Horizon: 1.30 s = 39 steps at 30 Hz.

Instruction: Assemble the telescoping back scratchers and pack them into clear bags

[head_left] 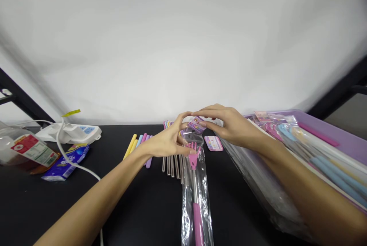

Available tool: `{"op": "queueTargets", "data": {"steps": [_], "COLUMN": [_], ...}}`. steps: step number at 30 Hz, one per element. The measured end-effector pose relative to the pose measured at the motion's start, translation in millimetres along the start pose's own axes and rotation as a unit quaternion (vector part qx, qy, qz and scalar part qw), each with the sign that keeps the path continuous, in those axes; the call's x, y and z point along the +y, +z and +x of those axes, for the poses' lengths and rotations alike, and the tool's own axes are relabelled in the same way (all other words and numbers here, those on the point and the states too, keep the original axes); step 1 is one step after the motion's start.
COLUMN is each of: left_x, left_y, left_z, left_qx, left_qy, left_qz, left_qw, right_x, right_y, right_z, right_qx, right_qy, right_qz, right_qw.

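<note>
A pink back scratcher (pixel 197 219) with a hand-shaped head and metal rod lies lengthwise in a clear plastic bag (pixel 186 215) on the black table. My left hand (pixel 164 141) curls around the bag's upper end, its thumb by the scratcher's head. Part of the left fingers is hidden behind the thumb. With fingers and thumb, my right hand (pixel 223 123) pinches a small purple printed card (pixel 197 124) at the bag's mouth. Another printed card (pixel 213 143) lies flat just right of the bag. Metal rods (pixel 172 167) with coloured heads lie left of the bag, partly under my left hand.
Yellow, blue, pink and purple handle tubes (pixel 132 146) lie left. A purple bin (pixel 312 120) with bagged scratchers stands right, clear bags (pixel 243 165) beside it. Further left are a white power strip (pixel 83 133), its cable, a blue packet (pixel 69 162) and a labelled bottle (pixel 31 150).
</note>
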<state>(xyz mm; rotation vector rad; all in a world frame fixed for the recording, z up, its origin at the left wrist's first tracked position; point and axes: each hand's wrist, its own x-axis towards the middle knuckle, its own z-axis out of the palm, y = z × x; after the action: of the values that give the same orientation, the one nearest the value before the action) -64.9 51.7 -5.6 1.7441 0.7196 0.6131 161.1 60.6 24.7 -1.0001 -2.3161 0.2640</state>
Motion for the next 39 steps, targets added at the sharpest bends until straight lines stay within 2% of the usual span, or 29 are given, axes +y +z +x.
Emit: {"op": "queueTargets", "data": {"steps": [6,12,15,23,28,30,35,37,39], "left_x": [0.0,-0.9,-1.8,-0.8,1.9,2.8,4.1,5.0,6.1], "left_y": [-1.6,-1.4,-1.7,-2.8,0.3,0.3,-3.1,-4.3,-4.4], "left_z": [0.9,1.8,2.0,1.2,1.4,1.5,0.5,-0.2,-0.6], "left_qx": [-0.003,-0.012,0.002,0.009,-0.006,-0.011,0.021,0.033,0.035], "left_qy": [-0.017,-0.036,-0.032,-0.027,-0.026,-0.027,-0.008,-0.005,-0.005], "left_qz": [-0.017,-0.020,-0.003,0.002,-0.002,-0.009,-0.008,-0.010,-0.021], "left_qw": [1.000,0.999,0.999,1.000,1.000,1.000,1.000,0.999,0.999], "right_x": [-1.3,-2.8,-3.0,-3.6,-2.8,-2.3,-5.3,-6.6,-6.5], "right_y": [1.9,-1.0,0.4,-0.6,2.1,2.1,-3.7,-5.0,-3.4], "right_z": [-0.5,0.9,1.3,-0.7,0.5,0.3,-3.0,-4.0,-4.2], "right_qx": [0.027,-0.039,-0.034,-0.032,-0.024,-0.020,-0.042,-0.067,-0.062], "right_qy": [0.019,0.053,0.072,0.144,0.173,0.167,0.078,0.075,0.094], "right_qz": [-0.007,0.025,0.047,0.181,0.258,0.266,0.186,0.175,0.178], "right_qw": [0.999,0.998,0.996,0.972,0.950,0.949,0.979,0.979,0.978]}}
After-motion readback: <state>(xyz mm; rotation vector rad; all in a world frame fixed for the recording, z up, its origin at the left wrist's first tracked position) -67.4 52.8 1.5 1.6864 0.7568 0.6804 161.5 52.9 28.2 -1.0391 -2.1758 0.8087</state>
